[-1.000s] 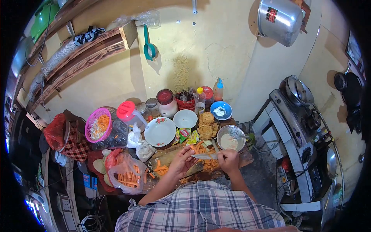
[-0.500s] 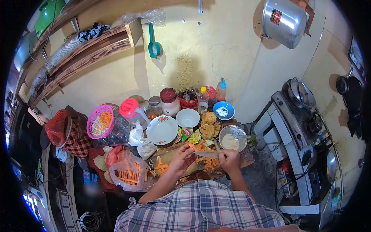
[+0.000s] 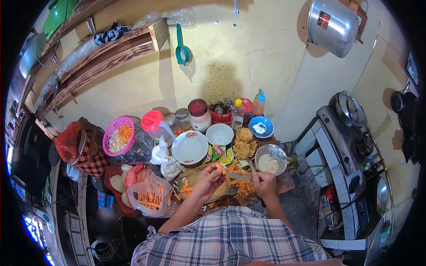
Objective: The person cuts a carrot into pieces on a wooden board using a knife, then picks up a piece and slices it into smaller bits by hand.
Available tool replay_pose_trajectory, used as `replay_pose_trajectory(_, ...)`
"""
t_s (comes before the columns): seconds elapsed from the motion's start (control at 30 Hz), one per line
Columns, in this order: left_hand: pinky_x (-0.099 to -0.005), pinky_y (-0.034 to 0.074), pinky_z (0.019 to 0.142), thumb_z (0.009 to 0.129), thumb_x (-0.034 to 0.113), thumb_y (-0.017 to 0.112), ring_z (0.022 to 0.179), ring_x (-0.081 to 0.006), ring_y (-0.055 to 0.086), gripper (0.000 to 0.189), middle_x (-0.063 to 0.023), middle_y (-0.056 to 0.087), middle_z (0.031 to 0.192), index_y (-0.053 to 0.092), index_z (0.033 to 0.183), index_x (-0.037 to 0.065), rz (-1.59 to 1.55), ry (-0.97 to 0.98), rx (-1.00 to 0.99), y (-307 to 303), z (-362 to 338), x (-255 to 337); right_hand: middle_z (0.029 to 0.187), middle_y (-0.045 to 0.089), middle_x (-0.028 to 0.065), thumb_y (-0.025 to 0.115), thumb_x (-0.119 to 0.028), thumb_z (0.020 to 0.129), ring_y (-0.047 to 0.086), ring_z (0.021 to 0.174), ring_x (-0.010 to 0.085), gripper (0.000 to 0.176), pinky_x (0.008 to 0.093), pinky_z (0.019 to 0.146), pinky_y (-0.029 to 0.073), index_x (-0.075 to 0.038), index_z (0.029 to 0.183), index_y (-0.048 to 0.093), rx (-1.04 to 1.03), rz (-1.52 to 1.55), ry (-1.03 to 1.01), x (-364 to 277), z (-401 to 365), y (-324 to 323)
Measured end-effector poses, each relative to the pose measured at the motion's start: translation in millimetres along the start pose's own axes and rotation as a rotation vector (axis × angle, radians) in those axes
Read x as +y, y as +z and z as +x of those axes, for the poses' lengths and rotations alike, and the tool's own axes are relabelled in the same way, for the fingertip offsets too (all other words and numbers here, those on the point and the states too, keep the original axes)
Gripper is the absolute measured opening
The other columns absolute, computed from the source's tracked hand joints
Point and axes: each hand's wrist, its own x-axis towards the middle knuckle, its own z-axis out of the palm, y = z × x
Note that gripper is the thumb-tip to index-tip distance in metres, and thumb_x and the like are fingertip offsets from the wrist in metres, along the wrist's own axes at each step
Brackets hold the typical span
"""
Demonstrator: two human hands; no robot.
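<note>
My left hand [image 3: 208, 181] pinches a short piece of carrot [image 3: 220, 167] between thumb and fingers. My right hand [image 3: 265, 184] is closed around the handle of a knife [image 3: 238, 177], its blade pointing left over the board. Below the blade is a heap of chopped carrot [image 3: 245, 188] on a worn wooden board [image 3: 220, 193]. Several carrot pieces [image 3: 186, 188] lie to the left of my left hand. Further left, a clear plastic bag [image 3: 149, 189] holds many carrots. Just beyond my right hand is a metal bowl [image 3: 270, 160] with pale batter or flour.
Behind the board stand a floral plate [image 3: 190, 147], a white bowl [image 3: 219, 134], seasoning packets [image 3: 218, 152], fried fritters [image 3: 244, 144] and a blue bowl [image 3: 261, 127]. A pink basket [image 3: 118, 136] with shredded vegetables is at the left, a gas stove [image 3: 341, 128] at the right.
My left hand has lifted the carrot slightly away from the blade. The knife now lies lower, nearer the chopped heap. The whole view has shifted a little.
</note>
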Motion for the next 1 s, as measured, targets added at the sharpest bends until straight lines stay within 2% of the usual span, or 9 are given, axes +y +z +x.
replay_pose_trajectory(0.33, -0.0266, 0.050, 0.074, 0.087, 0.011, 0.061, 0.076, -0.0117, 0.057, 0.022, -0.0014, 0.059, 0.089, 0.052, 0.106, 0.008, -0.057, -0.014, 0.019, -2, -1, -3, 0.053, 0.053, 0.0187, 0.057, -0.018, 0.078, 0.054, 0.047, 0.0334, 0.027, 0.0396, 0.046, 0.040, 0.001, 0.059, 0.059, -0.128, -0.043, 0.091, 6, 0, 4)
replay_pose_trajectory(0.57, -0.0290, 0.051, 0.077, 0.086, 0.009, 0.061, 0.079, -0.0128, 0.058, 0.024, -0.0038, 0.059, 0.091, 0.052, 0.109, 0.008, -0.186, -0.037, 0.038, 4, 4, -2, 0.054, 0.054, 0.0186, 0.058, -0.018, 0.078, 0.055, 0.048, 0.0331, 0.026, 0.0398, 0.047, 0.041, 0.001, 0.060, 0.061, -0.103, -0.028, 0.114, 5, 1, 0)
replay_pose_trajectory(0.87, -0.0295, 0.052, 0.080, 0.087, 0.012, 0.061, 0.089, -0.0135, 0.060, 0.031, -0.0041, 0.060, 0.098, 0.052, 0.116, 0.009, -0.044, -0.150, 0.068, 22, 15, -3, 0.052, 0.054, 0.0153, 0.062, -0.015, 0.075, 0.054, 0.048, 0.0309, 0.020, 0.0396, 0.048, 0.042, -0.001, 0.059, 0.063, 0.029, -0.047, -0.099, 9, 8, -9)
replay_pose_trajectory(1.0, -0.0281, 0.053, 0.080, 0.087, 0.011, 0.061, 0.092, -0.0135, 0.060, 0.030, -0.0037, 0.060, 0.099, 0.052, 0.115, 0.010, -0.038, -0.145, -0.014, 23, 22, -7, 0.050, 0.052, 0.0138, 0.061, -0.015, 0.075, 0.053, 0.047, 0.0303, 0.024, 0.0401, 0.050, 0.041, -0.003, 0.055, 0.058, 0.014, -0.091, -0.126, 6, 11, -12)
